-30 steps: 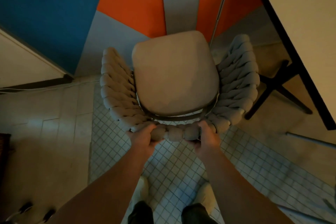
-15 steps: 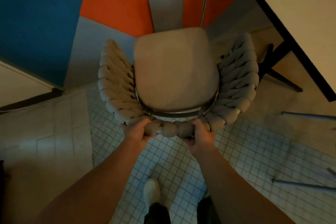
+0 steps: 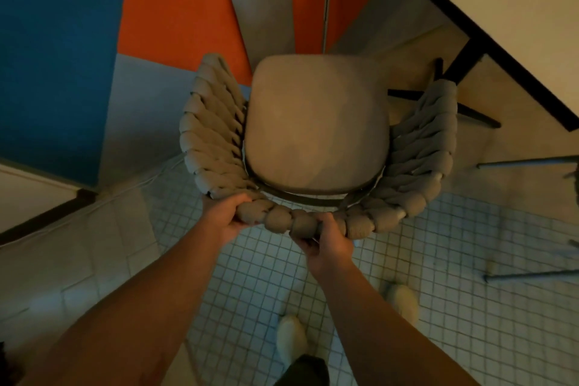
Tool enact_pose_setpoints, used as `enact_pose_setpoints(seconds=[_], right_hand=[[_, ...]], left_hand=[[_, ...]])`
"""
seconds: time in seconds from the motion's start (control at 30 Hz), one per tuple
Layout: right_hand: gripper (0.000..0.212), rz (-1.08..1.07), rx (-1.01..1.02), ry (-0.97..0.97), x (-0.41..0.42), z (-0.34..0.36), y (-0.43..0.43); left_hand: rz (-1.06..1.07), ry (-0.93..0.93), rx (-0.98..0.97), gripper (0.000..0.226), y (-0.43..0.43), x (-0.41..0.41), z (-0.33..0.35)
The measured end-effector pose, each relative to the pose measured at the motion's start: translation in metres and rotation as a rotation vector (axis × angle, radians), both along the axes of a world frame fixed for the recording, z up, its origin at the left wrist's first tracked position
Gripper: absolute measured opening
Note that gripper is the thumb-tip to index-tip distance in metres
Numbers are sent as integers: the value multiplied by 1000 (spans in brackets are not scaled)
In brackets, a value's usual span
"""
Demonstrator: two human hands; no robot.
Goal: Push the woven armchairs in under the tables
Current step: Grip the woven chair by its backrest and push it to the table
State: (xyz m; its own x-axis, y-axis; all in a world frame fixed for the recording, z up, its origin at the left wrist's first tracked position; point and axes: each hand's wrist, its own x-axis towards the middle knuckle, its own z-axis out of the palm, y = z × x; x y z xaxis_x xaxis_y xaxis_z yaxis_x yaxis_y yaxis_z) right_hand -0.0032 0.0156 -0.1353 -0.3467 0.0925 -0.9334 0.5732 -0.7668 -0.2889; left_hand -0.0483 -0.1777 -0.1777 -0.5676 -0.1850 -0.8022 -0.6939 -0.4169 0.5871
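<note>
A woven armchair (image 3: 316, 122) with a beige seat cushion and thick braided grey arms stands in front of me, seen from above. My left hand (image 3: 224, 216) grips the braided top of its backrest on the left. My right hand (image 3: 326, 243) grips the same rim a little to the right. A pale table (image 3: 513, 6) with a dark edge fills the upper right; its black cross-shaped base (image 3: 460, 103) shows beside the chair's right arm. The chair's right arm is close to that base.
A blue, orange and grey panelled wall (image 3: 175, 9) rises behind the chair. Small white floor tiles (image 3: 438, 307) lie under me, larger beige ones at left. Thin metal legs (image 3: 526, 163) of another piece of furniture jut in at right. My pale shoes (image 3: 291, 338) show below.
The chair has shifted right, nearer the table's base, with both hands still gripping the backrest. My feet have stepped forward and the table edge now reaches further into view.
</note>
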Motion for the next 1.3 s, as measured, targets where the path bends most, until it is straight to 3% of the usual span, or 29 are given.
enact_pose_setpoints(seconds=[0.1, 0.17, 0.23, 0.33, 0.47, 0.53, 0.6, 0.7, 0.77, 0.83, 0.9, 0.97, 1.07, 1.23, 1.3], right_hand=[[26, 60, -31, 39, 3, 6, 2], [24, 185, -5, 57, 10, 10, 6], [40, 372, 102, 25, 16, 14, 12], [53, 642, 296, 15, 19, 24, 23], [34, 1023, 487, 34, 9, 41, 41], [16, 1289, 745, 187, 0, 44, 49], [31, 1425, 1029, 437, -9, 41, 54], [24, 1520, 1105, 682, -23, 39, 60], [38, 1830, 1060, 733, -39, 30, 67], [70, 2163, 1020, 629, -51, 24, 72], [86, 2371, 1019, 559, -59, 15, 77], [89, 2444, 1042, 528, -62, 4, 79], [73, 2409, 1129, 539, -60, 1, 73], [61, 2328, 1232, 485, -52, 0, 69], [63, 2314, 1238, 441, -51, -2, 66]], left_hand=[[-3, -14, 15, 42, -5, -5, -4], [16, -21, 5, 85, -8, -4, -10], [61, -11, -22, 110, -15, -5, -32], [135, -2, -44, 109, -3, 0, -17], [191, 17, -60, 105, 13, 6, -9], [241, 20, -80, 105, 18, 8, -7], [261, 20, -91, 107, 22, 9, -4], [285, 14, -104, 113, 20, 11, -5], [322, 48, -89, 119, 18, 8, -3], [307, 40, -80, 122, 11, 5, -7], [292, 61, -84, 111, 10, 5, -11], [280, 97, -71, 100, 10, 3, -13], [253, 113, -55, 91, 9, 2, -18], [247, 64, -12, 92, -3, -2, -36], [176, 12, 17, 104, -20, -4, -70]])
